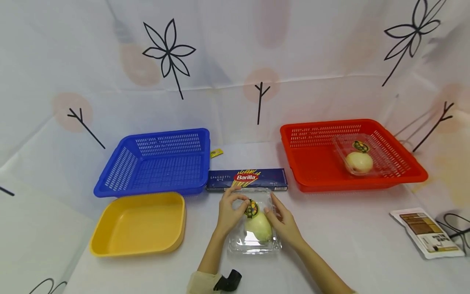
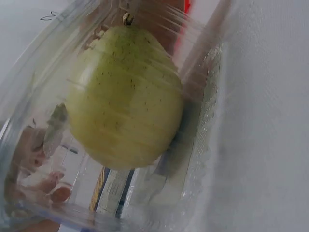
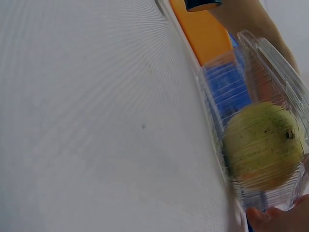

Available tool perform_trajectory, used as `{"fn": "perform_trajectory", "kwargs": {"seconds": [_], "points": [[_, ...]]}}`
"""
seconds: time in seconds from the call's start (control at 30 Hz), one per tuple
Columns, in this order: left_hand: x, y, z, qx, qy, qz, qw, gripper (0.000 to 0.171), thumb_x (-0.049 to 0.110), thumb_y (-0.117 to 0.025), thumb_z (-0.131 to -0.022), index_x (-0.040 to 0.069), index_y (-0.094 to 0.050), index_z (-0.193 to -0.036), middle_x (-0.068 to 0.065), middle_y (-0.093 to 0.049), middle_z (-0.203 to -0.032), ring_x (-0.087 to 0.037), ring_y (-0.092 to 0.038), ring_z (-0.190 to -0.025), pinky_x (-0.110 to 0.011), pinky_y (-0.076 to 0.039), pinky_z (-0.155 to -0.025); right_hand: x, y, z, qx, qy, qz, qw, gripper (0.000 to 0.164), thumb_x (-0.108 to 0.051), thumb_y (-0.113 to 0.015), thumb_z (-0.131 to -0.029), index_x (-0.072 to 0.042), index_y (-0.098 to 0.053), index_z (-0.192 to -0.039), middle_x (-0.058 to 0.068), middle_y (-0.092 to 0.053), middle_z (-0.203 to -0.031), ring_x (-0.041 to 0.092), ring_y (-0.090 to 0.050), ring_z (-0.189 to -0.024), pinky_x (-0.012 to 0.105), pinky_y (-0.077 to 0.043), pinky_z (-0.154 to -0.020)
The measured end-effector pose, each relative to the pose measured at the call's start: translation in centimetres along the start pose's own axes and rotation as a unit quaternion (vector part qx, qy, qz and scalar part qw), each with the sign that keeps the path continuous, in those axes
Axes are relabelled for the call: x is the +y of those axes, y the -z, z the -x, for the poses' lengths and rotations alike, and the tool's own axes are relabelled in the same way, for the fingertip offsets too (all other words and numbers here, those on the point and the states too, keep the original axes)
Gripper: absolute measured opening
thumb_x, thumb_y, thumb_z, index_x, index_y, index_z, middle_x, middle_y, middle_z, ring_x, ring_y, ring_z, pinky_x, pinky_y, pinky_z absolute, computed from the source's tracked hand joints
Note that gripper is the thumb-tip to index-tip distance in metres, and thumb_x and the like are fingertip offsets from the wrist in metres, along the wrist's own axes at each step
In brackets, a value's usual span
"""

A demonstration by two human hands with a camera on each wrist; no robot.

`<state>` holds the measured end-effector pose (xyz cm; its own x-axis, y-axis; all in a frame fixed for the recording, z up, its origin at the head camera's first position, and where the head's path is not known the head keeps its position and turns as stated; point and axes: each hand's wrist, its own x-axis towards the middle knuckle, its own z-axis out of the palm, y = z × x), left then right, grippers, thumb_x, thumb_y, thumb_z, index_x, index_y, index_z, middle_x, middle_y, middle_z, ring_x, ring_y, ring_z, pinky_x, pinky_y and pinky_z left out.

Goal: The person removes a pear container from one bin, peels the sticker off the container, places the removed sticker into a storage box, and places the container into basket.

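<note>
A clear plastic clamshell box point(image 1: 253, 247) stands on the table before me, holding a pale yellow-green pear point(image 1: 260, 228). On its lid is a round dark sticker point(image 1: 251, 209) with yellow and red print. The thumb and index finger of my left hand point(image 1: 230, 209) meet at the sticker's left edge, pinching it. Along the box's right side, my right hand point(image 1: 285, 225) grips it, thumb over the lid. Through the plastic, the left wrist view shows the speckled pear point(image 2: 125, 99) with its stem. In the right wrist view, fingers point(image 3: 280, 220) hold the box's end.
Behind the box lies a blue spaghetti carton point(image 1: 224, 179). A blue basket point(image 1: 169, 163) and yellow tub point(image 1: 139, 224) stand left. The red basket point(image 1: 312, 171) at right contains another boxed pear point(image 1: 359, 162). A small yellow packet point(image 1: 216, 152) and a white-brown pouch point(image 1: 427, 233) lie around.
</note>
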<state>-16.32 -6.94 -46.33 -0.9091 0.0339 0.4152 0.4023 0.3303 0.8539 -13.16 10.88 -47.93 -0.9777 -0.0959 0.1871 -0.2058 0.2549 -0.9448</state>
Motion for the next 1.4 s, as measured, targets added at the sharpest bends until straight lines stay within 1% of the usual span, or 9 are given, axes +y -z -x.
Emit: {"fn": "perform_trajectory", "kwargs": {"seconds": [0.2,0.27,0.43,0.6,0.7,0.8,1.03,1.23,1.4], "points": [[-0.3,-0.3,0.2,0.026,-0.036,0.012,0.9989,0.003,0.0,-0.071,-0.073,0.0,-0.068,-0.073,-0.02,-0.062,-0.109,-0.036,-0.051,-0.113,-0.057,-0.03,-0.101,0.0,-0.1,0.0,0.007,0.002,0.001,1.0,0.055,-0.01,-0.055,-0.093,0.007,-0.034,-0.141,0.031,-0.038,-0.139,0.047,-0.05,-0.116,0.053,-0.044,-0.091],[0.2,-0.2,0.2,0.029,-0.033,0.03,0.9986,0.004,-0.003,-0.071,-0.073,-0.003,-0.067,-0.072,-0.022,-0.063,-0.106,-0.04,-0.049,-0.113,-0.057,-0.028,-0.102,0.0,-0.2,0.1,0.01,0.001,0.002,1.0,0.055,-0.009,-0.055,-0.093,0.008,-0.034,-0.141,0.031,-0.038,-0.139,0.047,-0.05,-0.115,0.053,-0.044,-0.091],[0.4,0.0,0.1,0.018,-0.006,0.056,0.9983,0.005,-0.006,-0.072,-0.073,-0.006,-0.067,-0.072,-0.021,-0.065,-0.101,-0.043,-0.046,-0.115,-0.055,-0.026,-0.105,0.1,-0.2,0.2,0.012,0.001,-0.002,1.0,0.055,-0.009,-0.055,-0.093,0.008,-0.034,-0.14,0.031,-0.038,-0.139,0.047,-0.049,-0.117,0.053,-0.044,-0.091],[-0.2,0.1,-0.1,0.004,0.024,0.057,0.9981,0.005,-0.002,-0.073,-0.074,-0.004,-0.068,-0.074,-0.016,-0.066,-0.1,-0.04,-0.045,-0.119,-0.05,-0.026,-0.107,-0.3,-0.2,0.1,0.009,0.01,-0.003,1.0,0.054,-0.008,-0.054,-0.093,0.009,-0.034,-0.14,0.031,-0.038,-0.139,0.046,-0.05,-0.116,0.052,-0.045,-0.091],[-0.1,0.2,-0.1,-0.001,0.041,0.063,0.9972,0.006,-0.003,-0.072,-0.074,-0.006,-0.068,-0.075,-0.017,-0.066,-0.101,-0.039,-0.044,-0.121,-0.048,-0.024,-0.108,-0.5,-0.2,0.1,0.008,0.014,-0.005,1.0,0.054,-0.008,-0.054,-0.093,0.009,-0.034,-0.14,0.031,-0.039,-0.139,0.044,-0.051,-0.116,0.051,-0.046,-0.091],[0.4,0.3,-0.1,-0.002,0.043,0.07,0.9967,0.007,-0.004,-0.07,-0.074,-0.009,-0.066,-0.075,-0.021,-0.064,-0.1,-0.041,-0.042,-0.121,-0.05,-0.022,-0.108,-0.6,-0.2,0.1,0.009,0.019,-0.008,1.0,0.054,-0.007,-0.055,-0.093,0.009,-0.034,-0.14,0.031,-0.04,-0.138,0.043,-0.052,-0.115,0.05,-0.046,-0.09],[3.5,0.9,0.1,0.01,0.006,0.062,0.998,0.005,-0.009,-0.068,-0.074,-0.012,-0.065,-0.076,-0.026,-0.064,-0.088,-0.042,-0.053,-0.102,-0.041,-0.037,-0.098,-0.4,-0.2,0.0,0.011,0.024,-0.011,1.0,0.053,-0.006,-0.055,-0.092,0.01,-0.035,-0.139,0.03,-0.042,-0.137,0.041,-0.055,-0.111,0.048,-0.048,-0.089],[3.7,0.8,0.4,0.022,-0.017,0.052,0.9983,0.004,-0.011,-0.067,-0.072,-0.013,-0.065,-0.076,-0.023,-0.065,-0.078,-0.042,-0.054,-0.094,-0.037,-0.041,-0.092,-0.4,-0.2,0.0,0.013,0.024,-0.014,1.0,0.053,-0.006,-0.056,-0.092,0.01,-0.036,-0.139,0.029,-0.043,-0.137,0.041,-0.055,-0.111,0.049,-0.048,-0.088],[3.5,1.1,0.6,0.005,0.008,0.066,0.9978,0.004,-0.009,-0.067,-0.075,-0.011,-0.065,-0.077,-0.022,-0.062,-0.077,-0.036,-0.053,-0.092,-0.033,-0.04,-0.09,-0.3,-0.3,0.1,0.015,0.018,-0.018,1.0,0.053,-0.007,-0.056,-0.092,0.009,-0.037,-0.139,0.029,-0.044,-0.136,0.041,-0.056,-0.11,0.048,-0.048,-0.089]]}}
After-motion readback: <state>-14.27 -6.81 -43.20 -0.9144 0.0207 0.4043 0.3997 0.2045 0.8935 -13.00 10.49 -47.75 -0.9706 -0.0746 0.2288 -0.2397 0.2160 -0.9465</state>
